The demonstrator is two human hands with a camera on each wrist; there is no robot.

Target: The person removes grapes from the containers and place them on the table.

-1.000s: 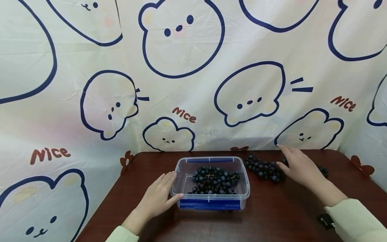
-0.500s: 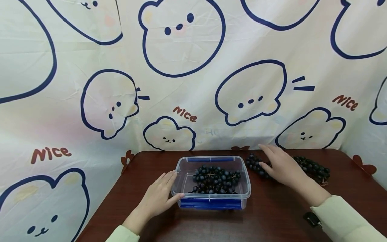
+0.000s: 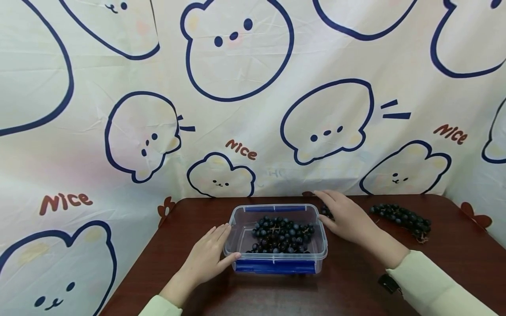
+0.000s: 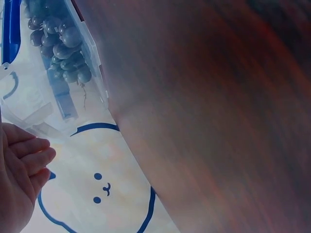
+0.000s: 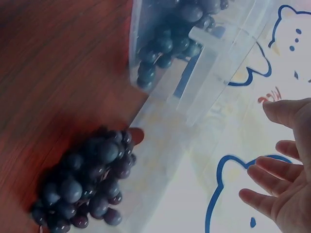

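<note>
While the left hand (image 3: 209,256) rests with straightened fingers along the left side of a clear plastic food container (image 3: 272,257), its thumb lying at the near left corner, the right hand (image 3: 349,217) hovers just past the opposite side, gripping nothing — its fingers are extended and, in the right wrist view, stand apart from the fruit. Inside the container, a bunch of dark grapes (image 3: 281,235) fills mainly the central and right-hand part of the floor, with a pale stem showing among the berries; a blue clasp (image 3: 274,266) runs along the near wall. A middle grape bunch (image 5: 87,184) lies on the table (image 3: 356,281) near the container's right wall, largely hidden by the right hand in the head view. An outer grape bunch (image 3: 403,217) lies well apart to the right, its brownish stem end toward the near right. The tabletop is dark reddish-brown wood; behind it hangs a white fabric backdrop (image 3: 237,123) — printed with blue-outlined bear heads and the word "Nice" in red-brown. Pale green sleeves (image 3: 431,285) cover the forearms, and a small black device (image 3: 389,284) sits by the right cuff.
</note>
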